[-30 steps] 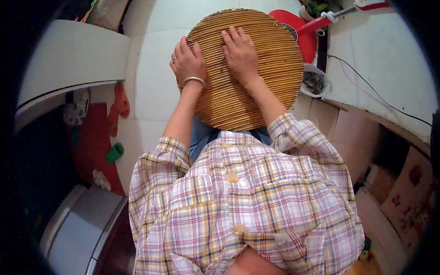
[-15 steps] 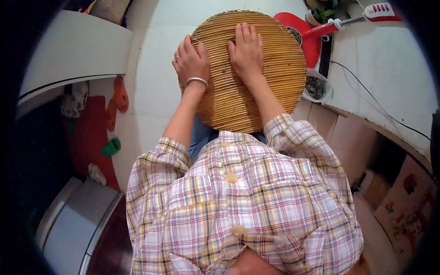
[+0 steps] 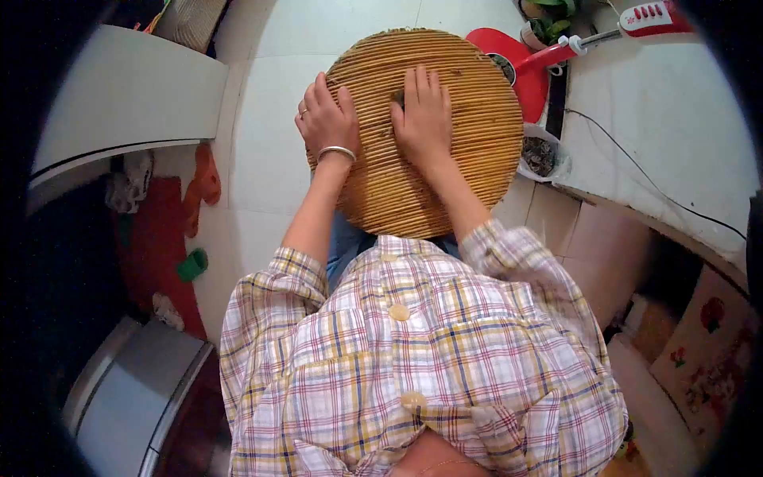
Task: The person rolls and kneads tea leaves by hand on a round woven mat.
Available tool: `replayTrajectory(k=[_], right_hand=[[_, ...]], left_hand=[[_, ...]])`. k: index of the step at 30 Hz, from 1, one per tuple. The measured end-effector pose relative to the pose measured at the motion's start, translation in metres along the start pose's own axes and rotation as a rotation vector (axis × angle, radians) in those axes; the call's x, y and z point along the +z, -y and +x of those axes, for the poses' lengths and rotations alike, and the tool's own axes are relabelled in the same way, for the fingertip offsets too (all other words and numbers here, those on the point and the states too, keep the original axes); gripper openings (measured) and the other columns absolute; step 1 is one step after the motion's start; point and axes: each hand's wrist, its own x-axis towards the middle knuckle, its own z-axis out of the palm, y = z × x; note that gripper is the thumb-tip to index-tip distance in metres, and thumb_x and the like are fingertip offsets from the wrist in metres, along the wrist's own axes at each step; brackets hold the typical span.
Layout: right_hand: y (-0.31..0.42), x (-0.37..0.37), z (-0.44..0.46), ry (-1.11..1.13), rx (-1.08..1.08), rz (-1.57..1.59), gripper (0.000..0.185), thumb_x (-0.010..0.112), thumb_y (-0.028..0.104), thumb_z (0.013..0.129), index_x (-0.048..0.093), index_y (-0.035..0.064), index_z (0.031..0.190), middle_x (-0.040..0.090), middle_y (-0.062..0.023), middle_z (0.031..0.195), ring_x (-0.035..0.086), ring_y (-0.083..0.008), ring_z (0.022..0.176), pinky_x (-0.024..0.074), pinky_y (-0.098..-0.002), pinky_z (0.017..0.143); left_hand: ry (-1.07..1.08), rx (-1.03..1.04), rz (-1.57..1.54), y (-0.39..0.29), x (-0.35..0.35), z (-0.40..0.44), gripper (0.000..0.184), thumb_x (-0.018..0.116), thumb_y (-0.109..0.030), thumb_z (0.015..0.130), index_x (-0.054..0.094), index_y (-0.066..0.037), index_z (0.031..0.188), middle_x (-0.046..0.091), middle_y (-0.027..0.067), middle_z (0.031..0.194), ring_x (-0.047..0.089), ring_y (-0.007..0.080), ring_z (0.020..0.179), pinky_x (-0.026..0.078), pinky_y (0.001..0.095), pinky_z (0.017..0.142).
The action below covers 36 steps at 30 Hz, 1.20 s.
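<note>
A round mat of bound yellow stalks (image 3: 477,143) lies in front of my body, its near edge above my legs in jeans (image 3: 347,238). My left hand (image 3: 327,123), with a ring and a silver bangle, rests on the mat's left side, fingers stretched and their tips at or slightly past the rim. Close to the mat's middle, my right hand (image 3: 424,119) lies flat with straight fingers pointing away from me. A dark spot shows beside its thumb. Neither hand grasps anything. Whatever supports the mat is hidden underneath it.
Right of the mat are a red base with a pole (image 3: 548,63), a lined bin (image 3: 544,155) and a white surface (image 3: 652,119) crossed by a black cable. At left stand a white cabinet (image 3: 135,95), orange slippers (image 3: 205,175) and a green cup (image 3: 192,265).
The mat, both hands and the surroundings sit slightly lower in view, as the camera has shifted. Both hands keep nearly the same places on the mat.
</note>
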Motion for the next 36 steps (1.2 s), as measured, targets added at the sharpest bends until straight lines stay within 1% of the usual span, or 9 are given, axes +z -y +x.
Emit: replayTrajectory(k=[4,7,12,18,22,24,27,32,36], right_hand=[[0.006,-0.025,-0.057,0.131,0.007,-0.091,0.065,0.055,0.038,0.091,0.039,0.0032,0.143,0.036,-0.0157,0.149,0.030,-0.0332,0.139,0.0202,-0.0528,0.114],[0.010,-0.007,-0.021,0.050,-0.004,-0.033,0.064,0.057,0.036,0.091,0.039,0.0019,0.142,0.037,-0.0174,0.148,0.031,-0.0369,0.138,0.0225,-0.0552,0.112],[0.014,0.000,0.018,0.049,-0.021,-0.010,0.055,0.054,0.040,0.092,0.041,0.0240,0.143,0.037,-0.0103,0.149,0.029,-0.0352,0.140,0.0209,-0.0567,0.113],[0.003,-0.024,-0.054,0.113,-0.007,-0.045,0.054,0.056,0.037,0.092,0.045,0.0191,0.141,0.036,-0.0102,0.150,0.029,-0.0358,0.139,0.0227,-0.0570,0.112],[-0.011,-0.001,0.014,-0.050,0.015,0.002,0.049,0.058,0.029,0.092,0.049,0.0156,0.138,0.041,-0.0124,0.146,0.034,-0.0366,0.137,0.0264,-0.0553,0.111],[-0.028,0.004,0.033,-0.062,-0.111,0.204,0.043,0.056,0.018,0.092,0.052,0.0109,0.134,0.048,-0.0163,0.140,0.039,-0.0377,0.133,0.0306,-0.0510,0.110],[-0.048,-0.010,0.023,-0.174,-0.083,0.522,0.039,0.053,0.010,0.092,0.053,0.0069,0.131,0.052,-0.0196,0.134,0.043,-0.0385,0.130,0.0334,-0.0469,0.110],[-0.055,-0.001,0.030,-0.202,0.172,0.238,0.042,0.053,0.028,0.093,0.055,0.0051,0.128,0.051,-0.0187,0.136,0.042,-0.0379,0.131,0.0300,-0.0476,0.112],[-0.014,-0.001,0.020,-0.089,-0.072,0.192,0.043,0.058,0.029,0.090,0.056,0.0077,0.127,0.053,-0.0166,0.135,0.044,-0.0356,0.130,0.0318,-0.0469,0.111]], left_hand=[[-0.006,0.006,0.009,0.001,0.001,-0.002,0.047,0.046,-0.036,0.096,0.047,-0.008,0.135,0.054,0.0113,0.130,0.052,0.0308,0.118,0.037,0.0464,0.100],[-0.001,0.002,0.002,0.001,-0.001,-0.001,0.047,0.045,-0.036,0.096,0.047,-0.009,0.135,0.054,0.0121,0.130,0.051,0.0313,0.119,0.037,0.0464,0.101],[0.027,-0.007,0.024,0.003,0.000,-0.001,0.047,0.046,-0.036,0.096,0.047,-0.009,0.135,0.055,0.0109,0.129,0.051,0.0301,0.118,0.037,0.0461,0.100],[0.017,0.000,-0.006,-0.001,0.001,-0.001,0.048,0.046,-0.036,0.096,0.046,-0.009,0.136,0.054,0.0113,0.130,0.050,0.0305,0.120,0.036,0.0462,0.101],[0.017,0.011,0.016,-0.001,0.000,-0.005,0.048,0.046,-0.036,0.097,0.045,-0.009,0.136,0.053,0.0112,0.132,0.050,0.0306,0.121,0.036,0.0462,0.101],[0.018,0.000,0.031,0.000,0.001,0.001,0.048,0.046,-0.036,0.097,0.046,-0.009,0.136,0.053,0.0112,0.132,0.050,0.0306,0.121,0.036,0.0463,0.101],[0.011,-0.005,0.015,0.002,0.002,-0.002,0.048,0.045,-0.036,0.097,0.045,-0.009,0.136,0.053,0.0112,0.132,0.050,0.0307,0.120,0.037,0.0463,0.100],[0.007,0.012,0.017,0.003,0.003,-0.002,0.047,0.045,-0.037,0.097,0.046,-0.010,0.135,0.054,0.0107,0.130,0.051,0.0302,0.119,0.037,0.0461,0.100],[0.014,-0.001,0.041,0.002,0.003,0.000,0.047,0.045,-0.037,0.097,0.047,-0.010,0.135,0.054,0.0110,0.130,0.051,0.0303,0.119,0.037,0.0462,0.100]])
